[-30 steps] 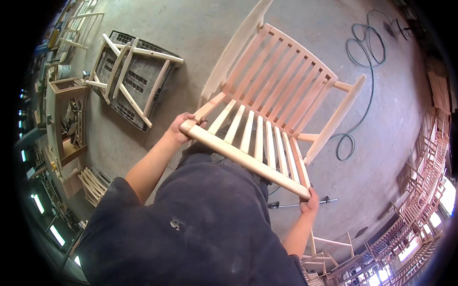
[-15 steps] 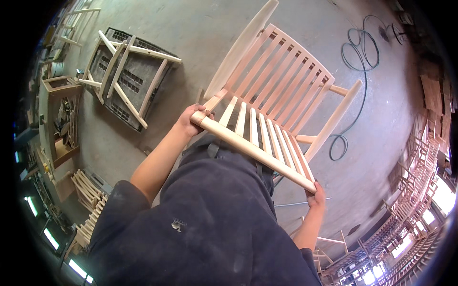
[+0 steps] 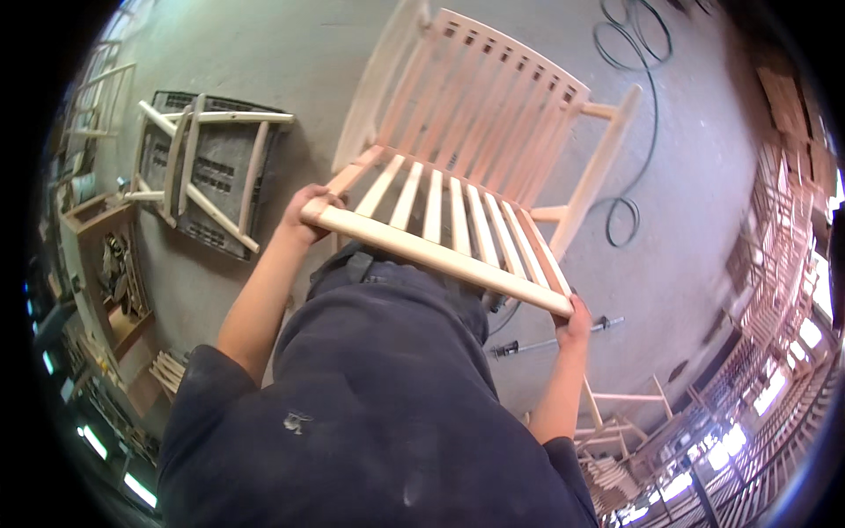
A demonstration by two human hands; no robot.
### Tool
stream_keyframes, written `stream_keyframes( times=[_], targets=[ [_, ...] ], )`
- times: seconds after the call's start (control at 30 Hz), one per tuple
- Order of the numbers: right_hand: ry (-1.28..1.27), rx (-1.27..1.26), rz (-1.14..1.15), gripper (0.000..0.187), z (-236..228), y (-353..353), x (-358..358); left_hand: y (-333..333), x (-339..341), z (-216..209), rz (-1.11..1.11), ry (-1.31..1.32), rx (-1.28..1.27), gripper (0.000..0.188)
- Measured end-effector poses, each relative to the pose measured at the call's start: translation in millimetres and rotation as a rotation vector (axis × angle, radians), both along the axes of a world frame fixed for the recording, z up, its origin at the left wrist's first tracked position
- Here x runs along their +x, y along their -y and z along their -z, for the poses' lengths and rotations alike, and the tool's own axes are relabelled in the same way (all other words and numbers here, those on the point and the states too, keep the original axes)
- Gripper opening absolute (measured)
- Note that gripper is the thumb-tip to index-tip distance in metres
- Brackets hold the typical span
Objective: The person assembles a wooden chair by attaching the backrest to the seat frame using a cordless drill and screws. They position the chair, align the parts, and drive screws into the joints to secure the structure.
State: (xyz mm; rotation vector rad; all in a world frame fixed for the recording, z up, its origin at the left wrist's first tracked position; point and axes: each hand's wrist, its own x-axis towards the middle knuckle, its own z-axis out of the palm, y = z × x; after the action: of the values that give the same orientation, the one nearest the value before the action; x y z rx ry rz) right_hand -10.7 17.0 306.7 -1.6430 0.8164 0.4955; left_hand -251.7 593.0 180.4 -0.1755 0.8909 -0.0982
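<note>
A pale wooden chair frame [image 3: 440, 248] with a slatted seat and slatted back is held in front of my body. My left hand [image 3: 310, 211] is closed round the left end of its rounded front rail. At the rail's right end, my right hand [image 3: 574, 320] grips the corner, fingers partly hidden beneath. The backrest [image 3: 502, 106] stretches away from me, with a row of small slots along its top rail. An armrest [image 3: 598, 167] runs along the right side, and another side piece, blurred, is on the left.
To the left, loose wooden frame parts [image 3: 211, 116] lie on a dark pallet-like platform [image 3: 204, 231]. A wooden tool box [image 3: 97, 211] stands beyond it. A bar clamp [image 3: 528, 347] lies on the floor at right. A green hose [image 3: 653, 132] coils farther off. Stacked chair frames [image 3: 766, 229] line the right.
The chair has shifted left and turned slightly, with both hands still on its front rail. The whole view has turned too, and the bar clamp shows more fully.
</note>
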Motion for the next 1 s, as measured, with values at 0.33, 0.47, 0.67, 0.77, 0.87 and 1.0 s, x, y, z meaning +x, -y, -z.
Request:
stream_keyframes(
  times=[0.33, 0.47, 0.67, 0.77, 0.87, 1.0],
  targets=[
    [0.040, -0.104, 0.036, 0.031, -10.7, -79.9, -28.9, -66.0, -25.8, 31.6, 0.100, -0.035, 0.090, 0.050],
    [0.015, -0.083, 0.006, 0.032, -3.7, -88.6, -36.7, -84.4, -39.8, 29.1, 0.049, -0.010, -0.019, 0.048],
    [0.011, -0.064, -0.029, 0.034, -13.5, -108.2, -35.8, -92.8, -33.5, 4.1, 0.029, -0.015, -0.050, 0.041],
    [0.009, -0.053, -0.055, 0.037, -17.7, -101.8, -37.9, -87.6, -33.5, -5.7, 0.042, -0.061, 0.015, 0.037],
    [0.005, -0.052, -0.072, 0.039, -22.6, -99.1, -35.0, -86.6, -34.5, 0.4, 0.083, 0.052, 0.063, 0.036],
    [-0.041, -0.071, -0.109, 0.039, -31.7, -105.9, -32.7, -89.2, -41.1, 6.9, 0.115, 0.008, 0.063, 0.042]
  ],
)
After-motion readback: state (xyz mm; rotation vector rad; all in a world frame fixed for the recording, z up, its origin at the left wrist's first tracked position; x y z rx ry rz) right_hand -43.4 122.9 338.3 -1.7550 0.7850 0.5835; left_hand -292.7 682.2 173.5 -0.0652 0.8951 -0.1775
